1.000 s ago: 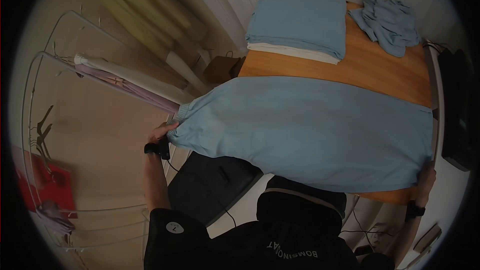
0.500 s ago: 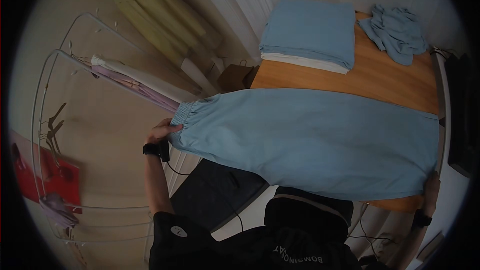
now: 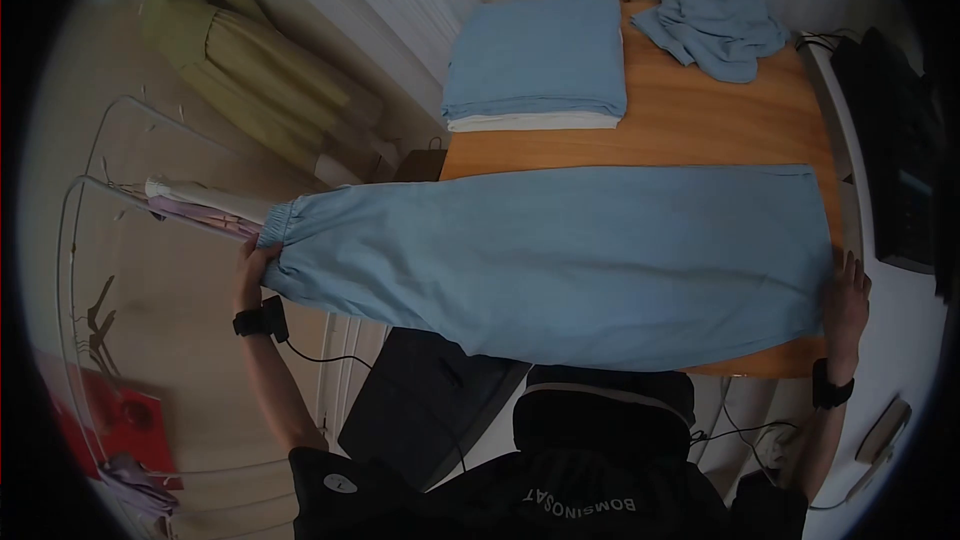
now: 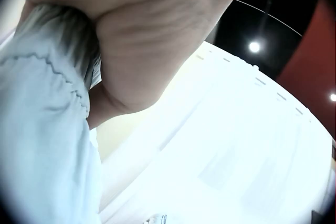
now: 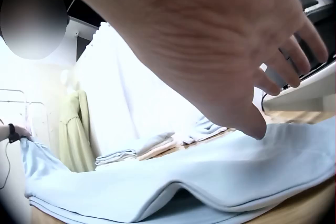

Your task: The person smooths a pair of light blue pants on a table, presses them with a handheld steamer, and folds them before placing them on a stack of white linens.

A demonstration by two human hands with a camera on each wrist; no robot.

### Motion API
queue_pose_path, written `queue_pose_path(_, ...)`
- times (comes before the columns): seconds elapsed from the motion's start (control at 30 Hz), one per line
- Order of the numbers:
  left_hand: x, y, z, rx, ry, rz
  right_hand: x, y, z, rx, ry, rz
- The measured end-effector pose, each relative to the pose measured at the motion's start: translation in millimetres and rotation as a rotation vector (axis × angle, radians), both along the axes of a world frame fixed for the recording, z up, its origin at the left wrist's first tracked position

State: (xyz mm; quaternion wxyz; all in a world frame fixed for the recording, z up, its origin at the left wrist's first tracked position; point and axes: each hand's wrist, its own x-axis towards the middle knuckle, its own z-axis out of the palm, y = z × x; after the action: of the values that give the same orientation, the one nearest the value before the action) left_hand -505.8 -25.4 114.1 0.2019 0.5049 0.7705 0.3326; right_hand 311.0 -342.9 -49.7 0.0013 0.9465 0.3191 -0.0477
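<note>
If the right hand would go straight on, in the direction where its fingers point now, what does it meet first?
The right hand would probably meet the pale ledge first, or, passing above it, the black object beyond. Depth is unclear.

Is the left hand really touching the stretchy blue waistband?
Touching. The left wrist view shows the left hand gripping the waistband, its gathered folds right against the skin.

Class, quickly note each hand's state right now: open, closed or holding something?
Left hand: closed, gripping the elastic waistband of the blue garment.
Right hand: open, holding nothing, at the garment's other end.
</note>
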Motion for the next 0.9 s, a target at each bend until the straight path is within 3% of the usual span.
queue_pose_path(0.07,37.6,4.2,40.2,0.022,0.068,-0.025,-17.3,1.3,-3.0,0.109,-0.302,0.307)
queue_pose_path(0.1,34.6,11.9,47.4,0.035,0.211,-0.085,-37.1,3.6,6.2,0.105,-0.305,0.303)
queue_pose_path(0.17,71.4,7.1,70.1,0.11,0.427,-0.167,-89.1,12.7,25.8,0.177,-0.004,0.476)
queue_pose_path(0.2,103.5,-2.1,75.1,0.107,0.434,-0.165,-102.4,14.8,24.9,0.177,0.003,0.477)
queue_pose_path(0.27,169.5,-22.0,74.2,0.349,0.491,-0.312,-121.2,19.3,13.4,0.142,0.165,0.498)
queue_pose_path(0.33,256.2,-53.3,56.7,0.421,0.573,-0.369,-125.9,19.4,1.9,0.167,0.116,0.46)
queue_pose_path(0.4,329.0,-80.2,6.6,0.562,0.648,-0.594,-123.3,19.8,-7.4,0.199,0.053,0.426)
queue_pose_path(0.47,385.2,-111.2,-54.4,0.153,0.666,-0.793,-117.5,12.5,-14.3,0.261,0.011,0.36)
queue_pose_path(0.5,399.9,-120.9,-93.6,0.007,0.637,-0.909,-114.1,6.9,-15.2,0.259,0.005,0.362)
queue_pose_path(0.57,421.4,-140.5,-131.1,0.118,0.498,-0.842,-106.2,-1.7,-18.3,0.31,-0.009,0.337)
queue_pose_path(0.7,413.7,-151.3,-136.4,0.086,0.373,-0.885,-74.8,-16.3,-27.0,0.453,0.108,0.233)
queue_pose_path(0.8,408.3,-162.5,-140.4,0.041,0.391,-0.882,-52.5,-7.7,-28.1,0.455,-0.099,0.09)
queue_pose_path(0.87,411.9,-171.0,-157.9,0.098,0.513,-0.84,-47.9,5.9,4.8,0.183,-0.001,-0.028)
queue_pose_path(0.9,413.5,-171.5,-163.7,0.1,0.508,-0.842,-42.9,4.2,-0.4,0.183,-0.006,-0.029)
